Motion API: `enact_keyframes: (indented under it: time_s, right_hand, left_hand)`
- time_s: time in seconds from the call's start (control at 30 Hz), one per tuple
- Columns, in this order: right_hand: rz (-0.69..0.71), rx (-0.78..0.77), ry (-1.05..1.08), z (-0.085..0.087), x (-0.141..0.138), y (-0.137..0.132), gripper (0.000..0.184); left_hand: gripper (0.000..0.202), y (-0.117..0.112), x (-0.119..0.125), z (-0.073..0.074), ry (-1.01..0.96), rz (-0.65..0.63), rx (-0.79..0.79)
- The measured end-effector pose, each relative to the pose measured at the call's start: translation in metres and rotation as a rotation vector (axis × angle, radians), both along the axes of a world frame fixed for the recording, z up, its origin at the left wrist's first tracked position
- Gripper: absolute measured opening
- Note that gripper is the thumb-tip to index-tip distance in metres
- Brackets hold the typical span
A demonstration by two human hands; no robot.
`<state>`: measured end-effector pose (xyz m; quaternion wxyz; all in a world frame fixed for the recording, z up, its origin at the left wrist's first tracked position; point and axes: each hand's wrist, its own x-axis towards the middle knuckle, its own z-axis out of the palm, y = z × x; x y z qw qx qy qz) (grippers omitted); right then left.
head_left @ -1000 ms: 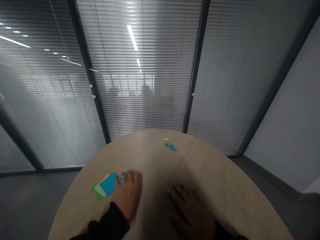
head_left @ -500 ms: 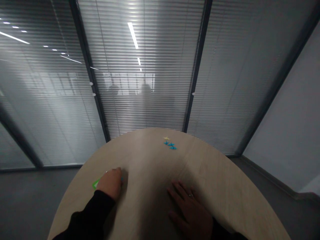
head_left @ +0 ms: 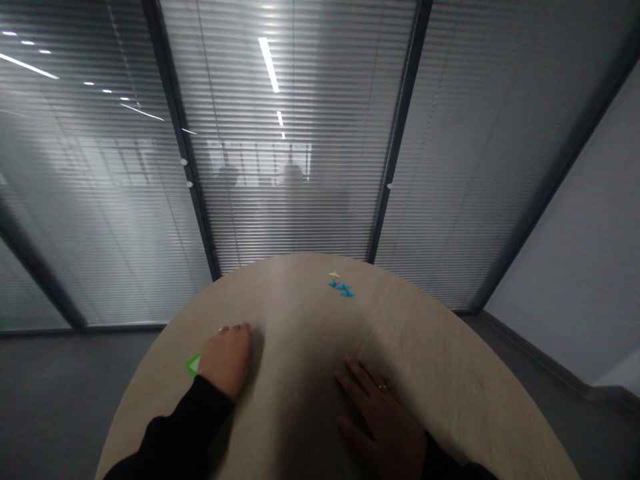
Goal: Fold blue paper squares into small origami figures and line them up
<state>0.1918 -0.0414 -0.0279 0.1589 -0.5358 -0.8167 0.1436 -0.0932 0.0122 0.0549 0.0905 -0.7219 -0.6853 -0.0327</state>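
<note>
My left hand point(head_left: 227, 359) is closed, knuckles up, over the left part of the table. Its fingertips and whatever they hold are hidden from view. Partly under that hand, beside the wrist, lies a flat piece with a green border and a pale middle point(head_left: 193, 365). My right hand point(head_left: 383, 413) rests palm down on the wood with its fingers spread, holding nothing; a ring shows on one finger. Farther off, near the far edge, sit a small yellow pointed piece point(head_left: 334, 275) and three small blue pointed pieces point(head_left: 344, 287), close together.
The rounded wooden table point(head_left: 440, 360) curves away in front of me. Beyond it stand glass panels with blinds point(head_left: 295, 220) in dark frames, with blurred dark shapes behind. A pale wall point(head_left: 590, 253) rises at the right, and grey floor point(head_left: 60, 387) surrounds the table.
My left hand has shifted slightly forward and to the right. A small blue bit visible by its fingers earlier is now hidden. My right hand stays in place.
</note>
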Motion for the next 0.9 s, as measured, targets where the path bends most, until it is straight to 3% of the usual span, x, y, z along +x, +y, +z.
enact_keyframes:
  time_s: [0.1, 0.2, 0.3, 0.37, 0.5, 0.63, 0.73, 0.9]
  right_hand:
    - [-0.010, 0.042, 0.156, -0.001, -0.003, 0.002, 0.058]
    - [-0.106, 0.062, 0.483, 0.001, -0.009, 0.004, 0.059]
    - [-0.160, 0.017, 0.700, 0.007, -0.011, 0.005, 0.058]
    - [-0.154, -0.024, 0.733, 0.013, -0.009, 0.004, 0.042]
    - [0.023, 0.128, 0.749, 0.024, -0.002, 0.002, 0.025]
    - [0.049, 0.223, 0.760, 0.027, -0.002, 0.001, 0.027]
    - [0.070, 0.205, 0.752, 0.028, -0.004, -0.001, 0.025]
    - [0.041, 0.140, 0.740, 0.032, -0.008, -0.004, 0.018]
  left_hand:
    - [0.022, -0.006, 0.020, -0.003, -0.185, -0.332, 0.226]
    - [0.014, -0.014, 0.041, -0.014, -0.544, -0.732, 0.386]
    - [0.009, -0.021, 0.055, -0.026, -0.745, -0.971, 0.504]
    - [0.009, -0.023, 0.059, -0.033, -0.796, -1.076, 0.517]
    - [0.006, -0.027, 0.062, -0.042, -0.820, -1.044, 0.522]
    - [0.009, -0.033, 0.064, -0.050, -0.917, -0.811, 0.512]
    - [0.005, -0.036, 0.065, -0.056, -0.990, -0.706, 0.350]
    - [0.023, -0.034, 0.067, -0.060, -1.183, -0.551, 0.020]
